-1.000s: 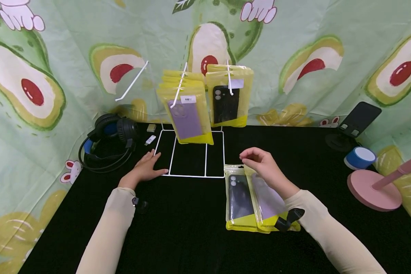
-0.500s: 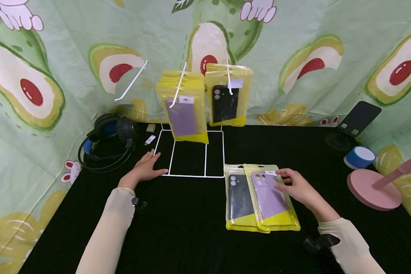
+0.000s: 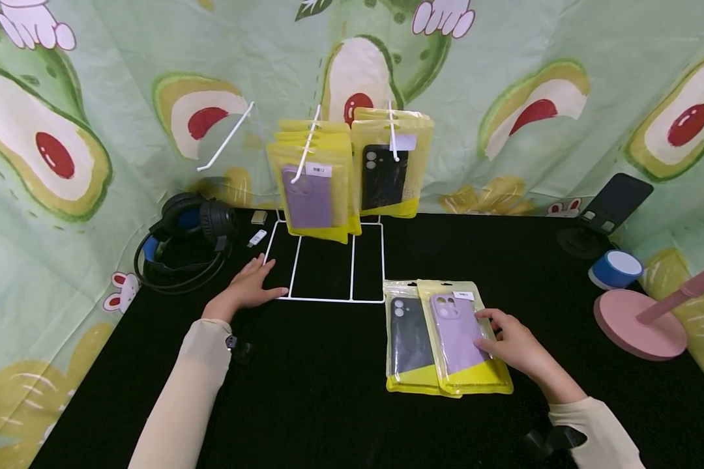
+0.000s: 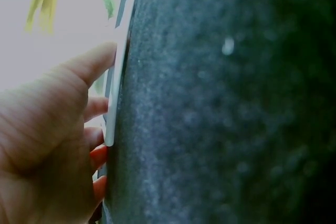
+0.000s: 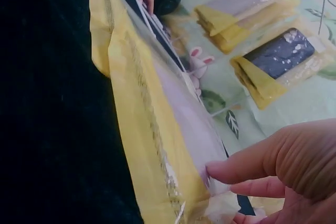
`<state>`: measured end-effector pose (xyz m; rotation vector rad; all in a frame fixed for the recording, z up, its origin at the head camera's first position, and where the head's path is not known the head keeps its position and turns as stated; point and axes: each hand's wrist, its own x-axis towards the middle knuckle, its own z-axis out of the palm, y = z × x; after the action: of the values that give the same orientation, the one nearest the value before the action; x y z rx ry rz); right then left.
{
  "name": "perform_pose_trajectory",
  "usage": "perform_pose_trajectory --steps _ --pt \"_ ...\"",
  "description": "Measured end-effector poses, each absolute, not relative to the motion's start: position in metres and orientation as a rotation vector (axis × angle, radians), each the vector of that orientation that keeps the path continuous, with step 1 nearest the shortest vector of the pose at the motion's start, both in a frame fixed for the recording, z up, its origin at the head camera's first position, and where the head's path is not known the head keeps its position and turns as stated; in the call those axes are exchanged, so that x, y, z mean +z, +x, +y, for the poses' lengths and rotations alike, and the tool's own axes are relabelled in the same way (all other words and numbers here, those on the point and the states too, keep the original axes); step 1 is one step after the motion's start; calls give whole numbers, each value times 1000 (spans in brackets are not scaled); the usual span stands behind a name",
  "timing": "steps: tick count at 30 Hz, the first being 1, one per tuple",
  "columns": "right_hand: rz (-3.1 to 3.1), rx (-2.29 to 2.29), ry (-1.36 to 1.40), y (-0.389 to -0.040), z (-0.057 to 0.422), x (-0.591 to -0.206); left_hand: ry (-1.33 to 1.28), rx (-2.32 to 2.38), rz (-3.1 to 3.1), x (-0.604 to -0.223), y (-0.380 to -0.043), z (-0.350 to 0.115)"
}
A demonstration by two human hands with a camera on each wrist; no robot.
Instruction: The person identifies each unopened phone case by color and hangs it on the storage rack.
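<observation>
My left hand (image 3: pixel 248 286) rests at the front left corner of a white wire rack (image 3: pixel 334 301), fingers spread and thumb at its front bar. In the left wrist view the thumb (image 4: pixel 97 61) lies against this white bar. My right hand (image 3: pixel 513 342) touches the right side of a yellow-edged phone case package (image 3: pixel 457 326) with a purple case inside; the package lies flat. Its thumb (image 5: pixel 241 163) is on the clear film in the right wrist view, fingertips by the package edge. Partly under it lies a package with a dark phone case (image 3: pixel 409 335).
Purple phone case packages (image 3: pixel 308 195) hang on the rack's middle hook, black ones (image 3: pixel 385 176) on the right hook; the left hook (image 3: pixel 225 138) is bare. Headphones (image 3: pixel 190 238) and a USB stick (image 3: pixel 257 238) lie left. A phone stand (image 3: pixel 610 208), blue-and-white round item (image 3: pixel 616 269) and pink base (image 3: pixel 639 326) stand right.
My right hand has moved right and toward me, from above the packages to the purple one's right side. The hanging purple packages have swung slightly. My left hand stays put.
</observation>
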<state>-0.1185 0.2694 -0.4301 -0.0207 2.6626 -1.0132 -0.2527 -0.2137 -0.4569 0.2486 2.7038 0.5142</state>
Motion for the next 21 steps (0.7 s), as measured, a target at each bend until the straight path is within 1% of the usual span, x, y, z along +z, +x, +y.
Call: perform_pose_trajectory --steps 9,17,21 --pt "2623 -1031 71 -119 264 -431 271 505 2713 -460 -254 -216" --pt "2626 -1212 166 -118 265 -434 251 511 2700 -459 -255 -215" --pt "2597 -1374 242 -116 267 -429 241 506 2696 -458 -255 -214"
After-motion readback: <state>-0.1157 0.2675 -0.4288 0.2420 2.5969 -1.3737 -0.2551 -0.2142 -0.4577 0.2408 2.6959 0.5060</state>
